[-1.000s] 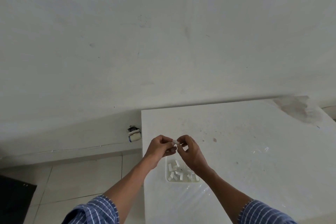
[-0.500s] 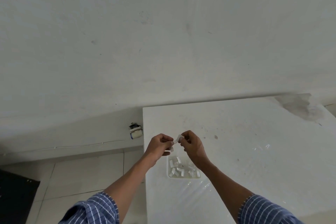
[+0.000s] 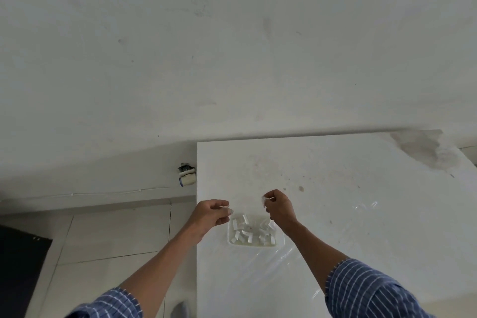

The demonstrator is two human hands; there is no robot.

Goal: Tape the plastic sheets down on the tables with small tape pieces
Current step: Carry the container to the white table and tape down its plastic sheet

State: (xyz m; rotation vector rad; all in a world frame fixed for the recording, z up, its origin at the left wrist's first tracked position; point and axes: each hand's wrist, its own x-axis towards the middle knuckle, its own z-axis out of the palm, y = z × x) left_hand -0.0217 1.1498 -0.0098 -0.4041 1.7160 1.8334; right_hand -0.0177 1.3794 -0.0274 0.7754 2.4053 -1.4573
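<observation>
A white table (image 3: 335, 175) stands against the wall, covered by a clear plastic sheet (image 3: 361, 214) that glints in places. A small clear tray (image 3: 229, 239) holding several white tape pieces (image 3: 245, 233) sits near the table's left edge. My right hand (image 3: 280, 208) hovers above the tray and pinches a small tape piece (image 3: 264, 201) between thumb and fingers. My left hand (image 3: 211, 215) is over the table's left edge, fingers curled, pinching a thin white strip (image 3: 225, 207), apparently backing. The hands are apart.
A grey stain (image 3: 426, 148) marks the table's far right corner. A wall socket with loose fittings (image 3: 186, 175) sits left of the table. Tiled floor (image 3: 103, 240) lies to the left, with a dark object (image 3: 20, 266) at the far left edge.
My hands were together on one tape piece; they have pulled apart, the right keeping the tape piece, the left moving left with a thin strip.
</observation>
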